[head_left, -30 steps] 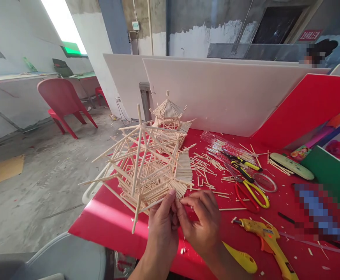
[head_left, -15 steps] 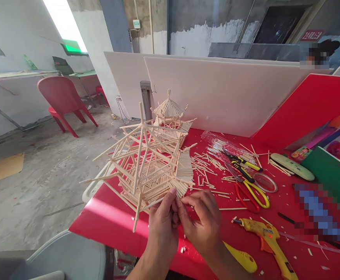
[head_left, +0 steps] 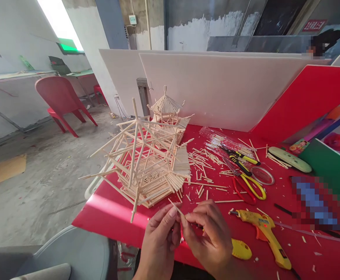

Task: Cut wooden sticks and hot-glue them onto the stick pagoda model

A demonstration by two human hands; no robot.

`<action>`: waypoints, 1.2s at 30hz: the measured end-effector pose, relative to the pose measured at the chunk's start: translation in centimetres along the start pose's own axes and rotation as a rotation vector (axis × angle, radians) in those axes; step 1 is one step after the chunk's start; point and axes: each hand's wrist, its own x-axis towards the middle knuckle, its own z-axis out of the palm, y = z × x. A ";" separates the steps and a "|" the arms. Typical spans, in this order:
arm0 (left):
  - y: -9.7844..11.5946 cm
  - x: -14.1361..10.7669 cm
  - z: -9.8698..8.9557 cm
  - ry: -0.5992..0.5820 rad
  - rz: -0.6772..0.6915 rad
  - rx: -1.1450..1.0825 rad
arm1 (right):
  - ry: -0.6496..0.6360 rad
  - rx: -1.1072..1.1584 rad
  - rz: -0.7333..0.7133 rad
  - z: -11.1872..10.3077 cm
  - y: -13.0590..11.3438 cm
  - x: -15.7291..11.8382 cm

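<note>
A thin wooden stick is pinched between both hands, near the table's front edge. My left hand has its thumb and fingers closed on the stick's far end. My right hand grips the near end between thumb and forefinger. Just beyond the hands, the stick-built pavilion frame stands with an open roof of bare rafters and a slatted floor. Behind it is a smaller pavilion with a covered pointed roof. The hands are apart from both models.
Loose sticks lie right of the model, beside pliers and cutters. A yellow glue gun and a yellow handle lie at right. White boards stand behind; a person's dark hair shows beyond.
Both hands have drawn back from the pavilion's front edge toward me, and the stick between them now shows. The view has shifted slightly.
</note>
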 end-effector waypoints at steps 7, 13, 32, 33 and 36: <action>-2.7 -0.7 -0.3 -0.030 -0.110 0.056 | -0.197 -0.139 0.073 -4.5 1.6 -6.0; -3.7 -0.7 -0.7 -0.079 -0.079 0.126 | -0.369 -0.741 0.080 -9.1 5.7 -11.0; -2.7 -1.5 -1.5 -0.302 -0.225 0.084 | -0.415 -0.368 0.044 -10.0 2.4 -7.3; -2.8 -1.4 -1.7 -0.323 -0.236 0.078 | -0.418 -0.351 0.050 -10.1 2.4 -7.1; -2.9 -1.3 -1.9 -0.378 -0.248 0.057 | -0.408 -0.332 0.062 -10.2 2.1 -7.1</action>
